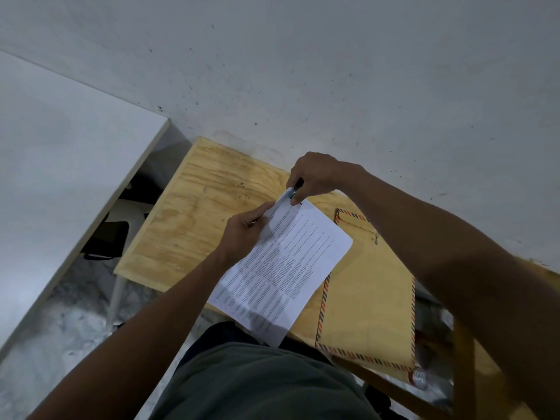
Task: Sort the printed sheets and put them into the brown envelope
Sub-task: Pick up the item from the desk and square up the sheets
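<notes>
A stack of white printed sheets (pixel 285 268) lies on the plywood table (pixel 194 213), its near end hanging over the table's front edge. My left hand (pixel 245 234) pinches the sheets' far left corner. My right hand (pixel 315 177) grips a small dark and teal object (pixel 294 190), maybe a stapler, clamped on that same far corner. The brown envelope (pixel 369 298), with a striped red and dark border, lies flat to the right of the sheets, partly under them and under my right forearm.
A white wall rises just behind the table. A white tabletop (pixel 60 177) stands to the left, with a dark chair (pixel 106 237) in the gap between. A plastic bottle (pixel 419 378) lies below the envelope's near corner. My lap is at the bottom.
</notes>
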